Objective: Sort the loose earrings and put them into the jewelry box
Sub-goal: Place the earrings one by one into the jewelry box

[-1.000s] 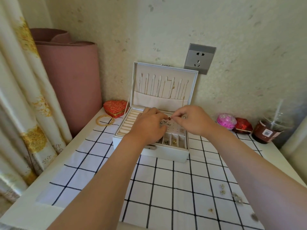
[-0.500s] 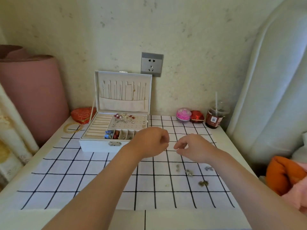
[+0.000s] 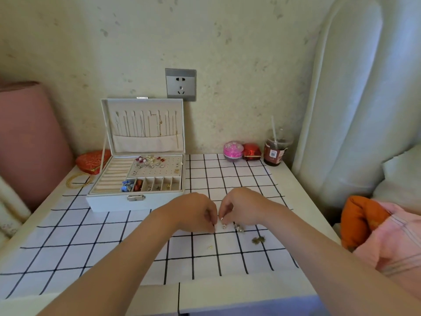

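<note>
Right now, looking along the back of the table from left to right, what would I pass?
Red heart-shaped box → open jewelry box → pink round box → small red box → iced drink cup.

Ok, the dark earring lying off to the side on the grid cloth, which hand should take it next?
Probably the right hand: the dark earring lies on its side of the cloth, just below it. The left hand is farther away and would have to cross over.

Speckled wall [image 3: 227, 53], grey socket [image 3: 180, 84]
</note>
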`<state>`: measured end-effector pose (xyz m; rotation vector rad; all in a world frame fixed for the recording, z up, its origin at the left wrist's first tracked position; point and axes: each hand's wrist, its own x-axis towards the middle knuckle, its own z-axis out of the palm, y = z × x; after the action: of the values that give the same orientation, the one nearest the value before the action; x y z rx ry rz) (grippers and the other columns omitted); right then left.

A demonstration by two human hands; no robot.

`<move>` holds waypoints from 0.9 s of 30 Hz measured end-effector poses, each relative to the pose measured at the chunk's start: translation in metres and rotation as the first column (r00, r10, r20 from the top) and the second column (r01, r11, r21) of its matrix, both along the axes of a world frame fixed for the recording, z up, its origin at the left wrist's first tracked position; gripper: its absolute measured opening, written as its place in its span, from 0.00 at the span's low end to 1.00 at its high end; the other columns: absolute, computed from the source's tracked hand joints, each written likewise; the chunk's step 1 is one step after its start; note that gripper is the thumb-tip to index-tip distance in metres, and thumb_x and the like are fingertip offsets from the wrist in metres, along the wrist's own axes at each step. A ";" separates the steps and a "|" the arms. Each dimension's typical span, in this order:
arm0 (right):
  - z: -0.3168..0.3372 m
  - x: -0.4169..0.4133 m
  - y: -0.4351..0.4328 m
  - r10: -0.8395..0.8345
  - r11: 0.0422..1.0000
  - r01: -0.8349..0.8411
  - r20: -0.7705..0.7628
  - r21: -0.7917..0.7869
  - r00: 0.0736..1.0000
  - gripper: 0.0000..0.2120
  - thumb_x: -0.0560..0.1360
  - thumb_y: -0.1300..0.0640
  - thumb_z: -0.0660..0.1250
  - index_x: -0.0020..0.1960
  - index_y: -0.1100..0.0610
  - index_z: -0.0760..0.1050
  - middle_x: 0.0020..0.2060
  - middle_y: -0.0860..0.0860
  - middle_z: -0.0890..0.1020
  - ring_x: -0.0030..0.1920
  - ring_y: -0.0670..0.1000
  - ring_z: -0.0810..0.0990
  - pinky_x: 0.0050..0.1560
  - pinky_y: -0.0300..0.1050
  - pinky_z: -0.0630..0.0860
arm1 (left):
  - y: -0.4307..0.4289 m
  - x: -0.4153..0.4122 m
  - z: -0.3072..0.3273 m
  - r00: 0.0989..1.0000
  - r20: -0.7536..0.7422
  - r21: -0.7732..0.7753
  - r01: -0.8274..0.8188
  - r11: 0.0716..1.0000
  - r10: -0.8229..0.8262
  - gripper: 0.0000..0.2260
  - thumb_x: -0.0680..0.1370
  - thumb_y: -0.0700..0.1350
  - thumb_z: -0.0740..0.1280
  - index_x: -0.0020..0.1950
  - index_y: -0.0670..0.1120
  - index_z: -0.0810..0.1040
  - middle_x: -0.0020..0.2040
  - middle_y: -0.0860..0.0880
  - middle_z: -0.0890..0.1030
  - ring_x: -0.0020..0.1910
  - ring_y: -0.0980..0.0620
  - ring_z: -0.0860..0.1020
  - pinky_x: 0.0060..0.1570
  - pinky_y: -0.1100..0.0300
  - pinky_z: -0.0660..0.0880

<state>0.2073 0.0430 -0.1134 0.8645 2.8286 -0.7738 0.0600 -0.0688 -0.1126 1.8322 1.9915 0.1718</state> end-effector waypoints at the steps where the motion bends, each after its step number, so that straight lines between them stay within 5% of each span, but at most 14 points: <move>1: 0.001 -0.001 0.001 -0.010 1.000 0.010 -0.002 0.011 1.000 0.03 0.70 0.53 0.75 0.44 0.47 0.85 0.36 0.39 0.81 0.41 0.42 0.80 0.43 0.41 0.77 | 0.000 0.001 -0.001 1.000 0.016 0.003 0.000 1.000 0.000 0.08 0.71 0.53 0.74 0.49 0.56 0.83 0.44 0.59 0.81 0.43 0.61 0.77 0.48 0.62 0.77; 6: 0.009 0.000 0.009 -0.074 0.990 0.075 -0.010 0.122 0.997 0.06 0.73 0.54 0.73 0.49 0.47 0.85 0.40 0.39 0.82 0.45 0.43 0.79 0.48 0.41 0.77 | 0.002 0.009 -0.007 0.993 0.111 0.067 0.032 0.997 -0.039 0.12 0.72 0.54 0.75 0.55 0.58 0.84 0.45 0.60 0.82 0.40 0.65 0.75 0.44 0.69 0.72; 12: 0.013 0.002 0.013 -0.119 0.980 0.119 -0.012 0.159 0.993 0.06 0.72 0.54 0.73 0.49 0.46 0.84 0.39 0.39 0.79 0.49 0.44 0.80 0.51 0.44 0.78 | 0.006 0.012 -0.015 0.987 0.158 0.106 0.009 0.994 -0.026 0.04 0.73 0.49 0.74 0.47 0.55 0.86 0.43 0.61 0.83 0.42 0.66 0.77 0.43 0.70 0.71; 21: 0.028 -0.013 0.012 -0.171 0.970 0.211 -0.282 0.117 0.944 0.04 0.72 0.49 0.75 0.46 0.45 0.82 0.39 0.39 0.82 0.44 0.42 0.81 0.49 0.45 0.79 | 0.008 -0.017 0.011 0.883 0.410 0.399 -0.397 0.827 0.227 0.06 0.77 0.45 0.71 0.49 0.56 0.82 0.43 0.59 0.82 0.31 0.65 0.75 0.39 0.68 0.71; 24: 0.036 -0.024 0.007 -0.166 0.974 0.211 -0.385 0.077 0.908 0.05 0.70 0.48 0.76 0.44 0.46 0.82 0.37 0.39 0.83 0.42 0.38 0.81 0.46 0.42 0.79 | 0.007 -0.024 0.017 0.864 0.451 0.409 -0.423 0.809 0.224 0.03 0.76 0.46 0.72 0.49 0.53 0.84 0.41 0.57 0.83 0.32 0.68 0.75 0.37 0.70 0.69; 27: 0.044 -0.036 0.002 -0.151 0.976 0.204 -0.448 0.072 0.881 0.05 0.70 0.48 0.77 0.42 0.45 0.81 0.37 0.40 0.83 0.41 0.39 0.81 0.44 0.42 0.79 | 0.005 -0.031 0.023 0.812 0.544 0.404 -0.473 0.783 0.210 0.02 0.75 0.47 0.74 0.46 0.52 0.84 0.39 0.53 0.84 0.30 0.60 0.77 0.36 0.64 0.76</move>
<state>0.1713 0.0447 -0.0695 1.1054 3.2507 -0.9400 0.0291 -0.0641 -0.0900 1.4456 2.0073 1.2761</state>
